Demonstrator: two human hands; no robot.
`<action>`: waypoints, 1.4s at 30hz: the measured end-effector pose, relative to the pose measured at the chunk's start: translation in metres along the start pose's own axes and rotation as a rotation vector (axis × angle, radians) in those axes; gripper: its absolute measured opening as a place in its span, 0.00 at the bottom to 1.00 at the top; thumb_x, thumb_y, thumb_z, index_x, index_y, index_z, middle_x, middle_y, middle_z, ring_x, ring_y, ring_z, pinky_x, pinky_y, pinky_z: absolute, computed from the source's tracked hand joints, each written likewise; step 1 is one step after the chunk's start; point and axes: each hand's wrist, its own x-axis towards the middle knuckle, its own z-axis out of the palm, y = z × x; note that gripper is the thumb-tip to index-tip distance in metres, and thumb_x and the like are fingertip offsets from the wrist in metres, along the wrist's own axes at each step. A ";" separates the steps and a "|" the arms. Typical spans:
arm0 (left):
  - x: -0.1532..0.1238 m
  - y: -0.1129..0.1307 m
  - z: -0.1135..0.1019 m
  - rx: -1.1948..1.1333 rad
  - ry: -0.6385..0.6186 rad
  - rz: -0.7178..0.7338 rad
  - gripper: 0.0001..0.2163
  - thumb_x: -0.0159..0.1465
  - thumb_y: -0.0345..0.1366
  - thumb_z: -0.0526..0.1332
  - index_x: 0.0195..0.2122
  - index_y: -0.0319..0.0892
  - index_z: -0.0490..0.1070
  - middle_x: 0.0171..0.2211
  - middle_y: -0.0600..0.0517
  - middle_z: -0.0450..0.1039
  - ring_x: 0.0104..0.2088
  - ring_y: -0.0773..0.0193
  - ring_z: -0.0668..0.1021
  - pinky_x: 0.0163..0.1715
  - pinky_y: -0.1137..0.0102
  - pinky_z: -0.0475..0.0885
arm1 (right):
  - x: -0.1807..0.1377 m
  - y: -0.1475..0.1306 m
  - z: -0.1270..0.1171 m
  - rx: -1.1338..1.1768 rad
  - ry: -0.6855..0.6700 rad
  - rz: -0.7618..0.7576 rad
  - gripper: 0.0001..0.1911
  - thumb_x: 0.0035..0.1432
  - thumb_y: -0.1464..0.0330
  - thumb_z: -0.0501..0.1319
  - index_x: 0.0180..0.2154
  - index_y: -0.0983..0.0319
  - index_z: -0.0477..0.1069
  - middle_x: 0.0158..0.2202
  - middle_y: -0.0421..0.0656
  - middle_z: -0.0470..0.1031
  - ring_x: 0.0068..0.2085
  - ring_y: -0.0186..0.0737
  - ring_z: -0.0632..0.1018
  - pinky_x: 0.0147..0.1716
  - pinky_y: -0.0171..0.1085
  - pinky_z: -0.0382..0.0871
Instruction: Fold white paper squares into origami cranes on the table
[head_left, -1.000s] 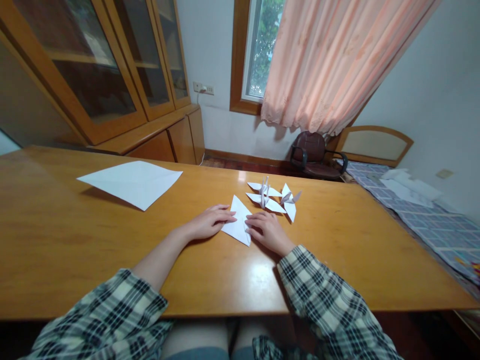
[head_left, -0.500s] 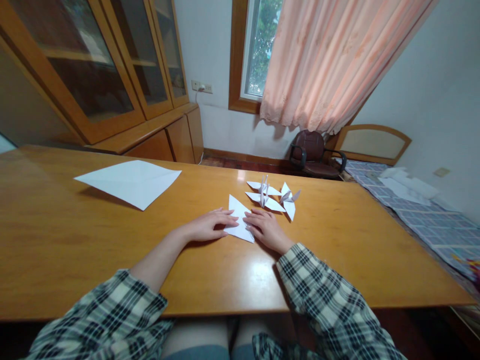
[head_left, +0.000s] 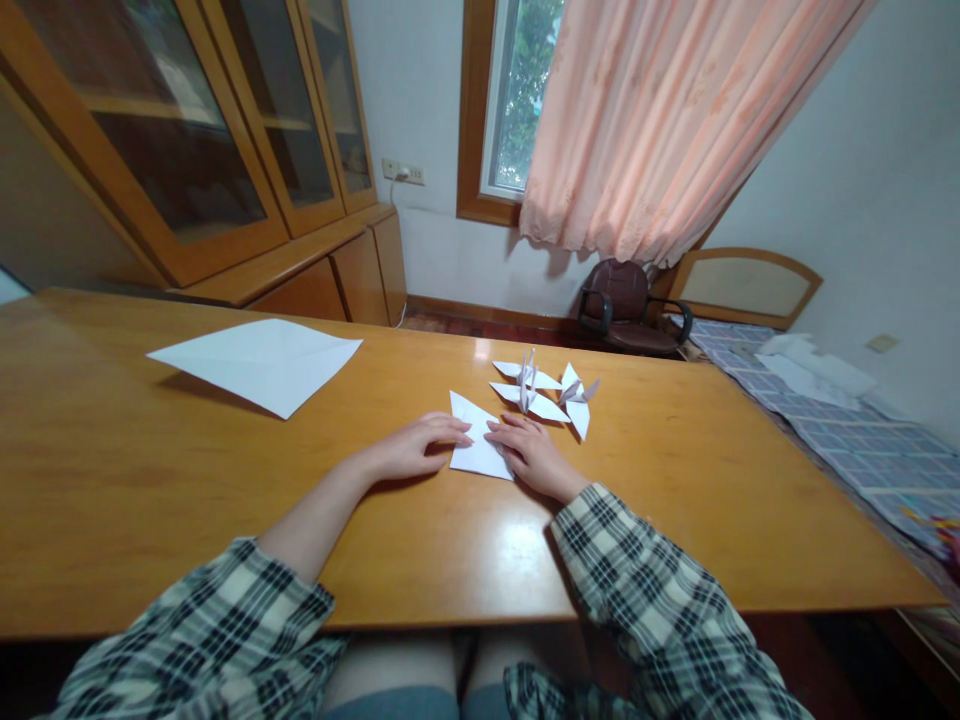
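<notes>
wooden tabletop (head_left: 150, 480), glossy orange-brown, with glass-door cabinets and a pink curtain behind. small white folded paper triangle (head_left: 474, 447) lies flat near centre. left hand (head_left: 416, 448) flat, fingers spread, tips on its left edge. right hand (head_left: 534, 455) flat, fingers pressing its right edge. two white folded paper cranes (head_left: 547, 393) just beyond. large creased white sheet (head_left: 259, 362) well apart, to the left.

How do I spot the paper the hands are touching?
Find the long wooden table. Near its middle, the left hand and right hand press a small white triangle. It lies flat, unlike the two paper cranes behind it, and is smaller than the big sheet.
</notes>
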 end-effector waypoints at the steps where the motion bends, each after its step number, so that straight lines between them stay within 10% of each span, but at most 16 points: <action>1: 0.001 -0.001 0.001 0.017 0.021 0.001 0.19 0.61 0.29 0.57 0.52 0.48 0.72 0.60 0.49 0.65 0.60 0.56 0.65 0.61 0.59 0.58 | 0.000 0.000 0.000 0.004 0.007 0.000 0.18 0.65 0.70 0.52 0.54 0.54 0.69 0.60 0.43 0.68 0.64 0.46 0.61 0.60 0.53 0.52; 18: 0.011 -0.007 0.009 0.038 0.112 0.046 0.11 0.67 0.40 0.57 0.42 0.49 0.78 0.48 0.49 0.75 0.49 0.59 0.74 0.52 0.63 0.65 | 0.001 0.000 0.001 0.019 0.055 -0.023 0.16 0.62 0.72 0.56 0.50 0.56 0.74 0.56 0.43 0.72 0.61 0.47 0.65 0.58 0.52 0.56; 42: 0.031 0.014 0.029 0.273 0.300 -0.241 0.14 0.65 0.46 0.56 0.29 0.41 0.70 0.34 0.48 0.70 0.38 0.57 0.69 0.40 0.63 0.64 | 0.004 -0.008 -0.008 0.027 0.130 -0.008 0.10 0.63 0.66 0.59 0.38 0.59 0.79 0.40 0.44 0.77 0.43 0.42 0.74 0.45 0.42 0.64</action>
